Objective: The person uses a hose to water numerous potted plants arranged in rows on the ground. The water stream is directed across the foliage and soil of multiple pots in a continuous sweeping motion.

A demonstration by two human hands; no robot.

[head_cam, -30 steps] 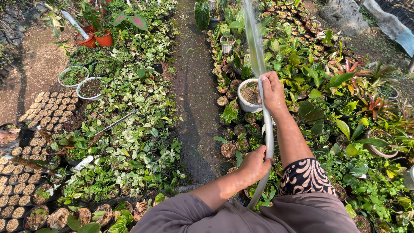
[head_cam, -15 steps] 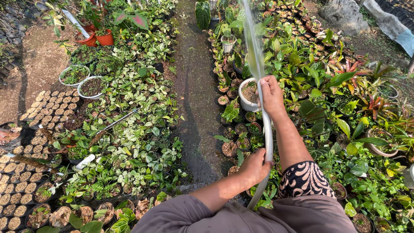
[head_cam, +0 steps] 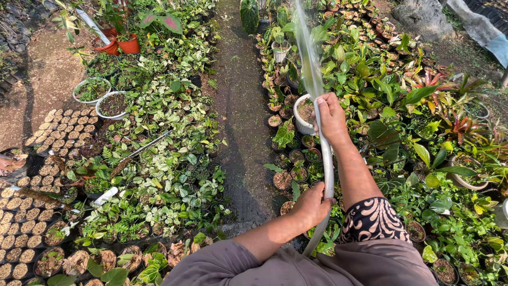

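Two hands — left hand (head_cam: pixel 312 204), right hand (head_cam: pixel 330 116) — gripping hose (head_cam: pixel 328 175), dirt path (head_cam: pixel 241 106), potted plants (head_cam: pixel 159 175)

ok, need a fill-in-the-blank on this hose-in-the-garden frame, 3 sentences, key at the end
1. Both hands grip a grey ____, the right hand near its outlet and the left hand lower down.
2. From the hose, a spray of ____ shoots up and away over the plants.
3. The white pot just beside the right hand is filled with ____ and holds no plant.

Missing words: hose; water; soil
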